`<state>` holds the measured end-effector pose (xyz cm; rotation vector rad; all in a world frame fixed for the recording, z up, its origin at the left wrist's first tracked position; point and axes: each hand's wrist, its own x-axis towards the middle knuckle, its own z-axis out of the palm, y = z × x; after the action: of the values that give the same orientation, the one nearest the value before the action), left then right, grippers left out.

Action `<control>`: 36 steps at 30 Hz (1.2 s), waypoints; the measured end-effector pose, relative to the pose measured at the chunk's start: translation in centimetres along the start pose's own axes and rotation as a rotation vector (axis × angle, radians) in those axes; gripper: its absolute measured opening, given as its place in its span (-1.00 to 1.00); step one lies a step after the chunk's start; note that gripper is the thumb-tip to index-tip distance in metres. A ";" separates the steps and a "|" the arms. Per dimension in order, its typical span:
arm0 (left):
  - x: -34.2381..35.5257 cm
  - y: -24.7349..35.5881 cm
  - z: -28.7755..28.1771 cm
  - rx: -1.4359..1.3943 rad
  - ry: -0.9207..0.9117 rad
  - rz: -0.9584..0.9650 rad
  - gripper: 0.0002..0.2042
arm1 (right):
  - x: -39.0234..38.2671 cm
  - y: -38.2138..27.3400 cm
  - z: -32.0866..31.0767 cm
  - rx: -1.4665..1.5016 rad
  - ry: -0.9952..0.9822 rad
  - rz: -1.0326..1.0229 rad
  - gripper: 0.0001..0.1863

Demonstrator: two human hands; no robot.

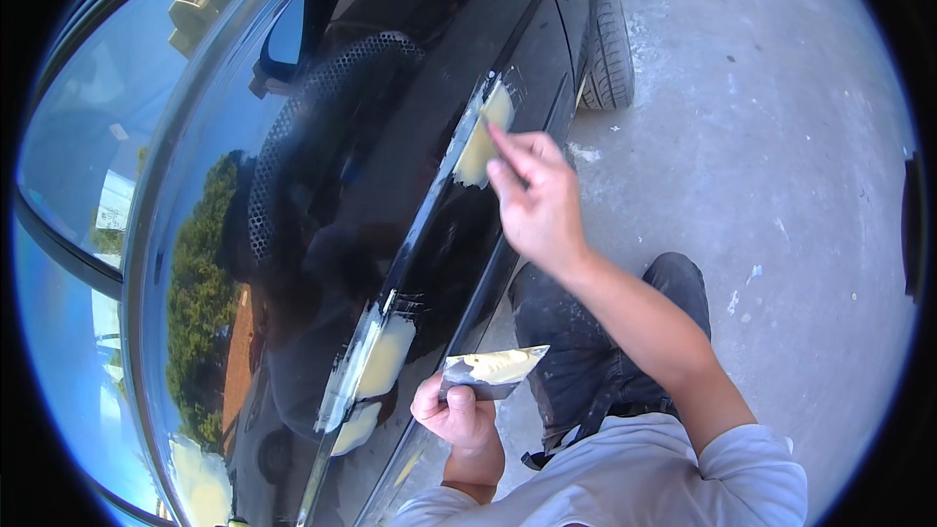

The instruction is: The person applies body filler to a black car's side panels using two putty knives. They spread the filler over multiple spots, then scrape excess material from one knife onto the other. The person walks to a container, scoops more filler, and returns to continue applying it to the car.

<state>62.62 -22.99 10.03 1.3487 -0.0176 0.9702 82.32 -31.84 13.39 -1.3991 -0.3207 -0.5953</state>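
Note:
On the black car door, two main patches of pale yellow filler show: an upper patch and a lower patch. My right hand reaches the upper patch. Its index finger stretches out with the tip at the filler's surface, while the thumb stands apart from it and the other fingers curl. I see nothing between finger and thumb. Low in front of my body, my left hand grips a flat grey scraper. Creamy filler lies along the scraper's wide edge.
The car's side window and wing mirror are at the left. A front tyre stands beyond the door on the concrete floor. My bent legs are close to the door. A smaller filler smear sits below the lower patch.

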 end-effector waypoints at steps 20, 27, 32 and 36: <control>0.4 -3.4 2.6 0.090 -0.051 -0.017 -0.77 | -5.3 -3.7 -10.2 0.556 -0.698 0.219 -0.68; 0.9 -1.4 1.7 0.039 0.182 -0.075 -0.83 | -1.5 1.9 -7.5 0.127 -0.265 0.257 -0.69; -0.2 -0.8 0.7 0.089 0.098 0.013 -0.85 | 4.6 4.4 -2.4 0.068 0.040 0.144 -0.71; -0.4 -0.5 -0.6 0.088 0.110 0.018 -0.84 | 3.6 2.7 -1.3 0.037 0.025 0.123 -0.71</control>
<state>62.36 -22.64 9.28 1.3756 0.0968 1.0694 86.63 -33.66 12.90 -1.3645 -0.2228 -0.5033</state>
